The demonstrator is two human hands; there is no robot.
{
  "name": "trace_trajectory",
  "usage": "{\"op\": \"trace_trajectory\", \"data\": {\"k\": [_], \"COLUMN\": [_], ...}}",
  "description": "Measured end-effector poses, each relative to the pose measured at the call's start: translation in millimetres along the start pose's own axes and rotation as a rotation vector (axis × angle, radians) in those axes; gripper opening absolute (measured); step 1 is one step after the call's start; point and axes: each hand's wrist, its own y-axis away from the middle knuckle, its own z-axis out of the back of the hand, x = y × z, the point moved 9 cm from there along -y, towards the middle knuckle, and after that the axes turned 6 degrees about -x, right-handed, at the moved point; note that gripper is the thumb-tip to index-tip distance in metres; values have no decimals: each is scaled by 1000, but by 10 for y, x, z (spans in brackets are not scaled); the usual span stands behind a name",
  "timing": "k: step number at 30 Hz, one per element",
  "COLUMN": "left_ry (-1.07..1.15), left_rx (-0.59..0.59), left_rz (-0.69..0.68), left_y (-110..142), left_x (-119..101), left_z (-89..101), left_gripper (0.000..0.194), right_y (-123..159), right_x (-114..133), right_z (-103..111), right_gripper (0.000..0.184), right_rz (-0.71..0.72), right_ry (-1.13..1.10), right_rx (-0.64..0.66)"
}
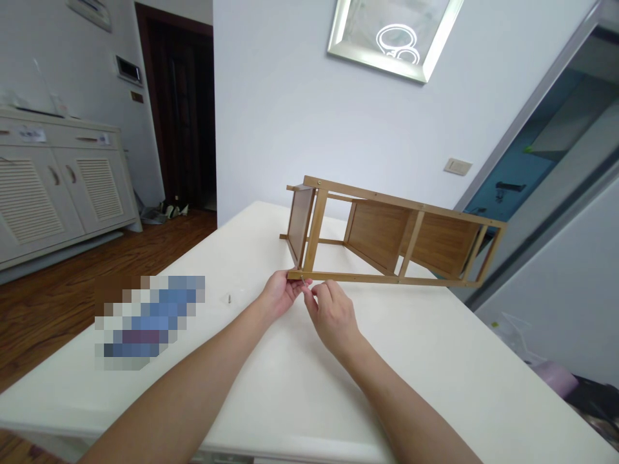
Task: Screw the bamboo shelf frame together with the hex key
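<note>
A wooden shelf rack (316, 229) with several boards lies on its side on the white table (406, 374). My left hand (280, 296) holds the near left end of its lower rail, with the fingers curled under and behind the wood. Right beside it, my right hand (333, 312) pinches a small, thin metal piece (304, 281) against that same rail end, where a fastener hole seems to be. Whether it is a screw or a key is too small to tell. A loose screw (229, 299) lies on the table to the left of my left hand.
A blurred-out blue item (162, 316) lies on the table's left side. Behind the rack stands a white wall with a framed picture (396, 38). A louvered cabinet (62, 180) and dark door (178, 109) are at the left, a doorway at the right.
</note>
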Motion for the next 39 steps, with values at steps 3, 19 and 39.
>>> {"op": "trace_trajectory", "data": {"k": [3,19,39], "left_ry": [-11,-66,-59], "left_rx": [-4,-30,-76], "left_rz": [3,36,51], "left_y": [-16,-21,-126], "left_x": [5,46,115], "left_z": [18,44,163], "left_gripper": [18,19,12], "right_y": [19,-3,192], "right_x": [3,175,95], "right_z": [-78,-141,-447], "right_gripper": [27,22,13], "right_rz": [-41,47,-120], "right_ry": [23,299,158], "right_rx": [46,273,549]}}
